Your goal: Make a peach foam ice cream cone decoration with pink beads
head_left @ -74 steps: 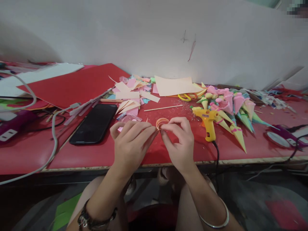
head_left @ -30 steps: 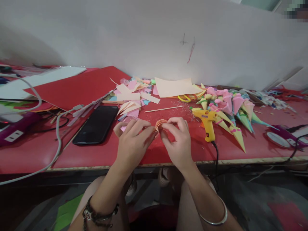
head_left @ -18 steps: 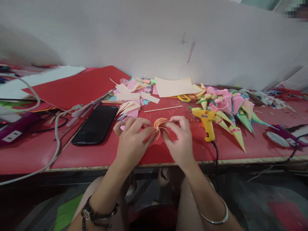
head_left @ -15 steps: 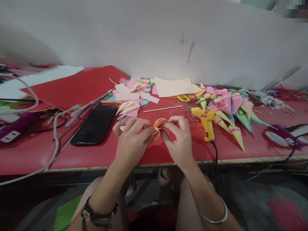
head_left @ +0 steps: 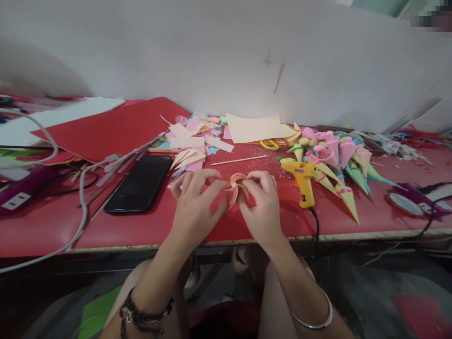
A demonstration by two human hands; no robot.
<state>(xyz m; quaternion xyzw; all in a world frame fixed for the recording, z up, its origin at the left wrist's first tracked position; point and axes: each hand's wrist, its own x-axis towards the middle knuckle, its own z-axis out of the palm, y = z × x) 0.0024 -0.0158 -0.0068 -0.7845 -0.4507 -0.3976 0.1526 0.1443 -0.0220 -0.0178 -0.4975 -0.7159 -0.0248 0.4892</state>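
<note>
Right hand pinches orange paper loops from right | left hand at their left, clamp we can't tell

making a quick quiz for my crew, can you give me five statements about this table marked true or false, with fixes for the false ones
1. The curled paper is between the left hand and the right hand. True.
2. The phone lies to the right of the glue gun. False: it lies to the left.
3. The glue gun is yellow. True.
4. The silver bangle is on the left arm. False: it is on the right arm.
5. A thin stick lies beyond the hands. True.
</note>
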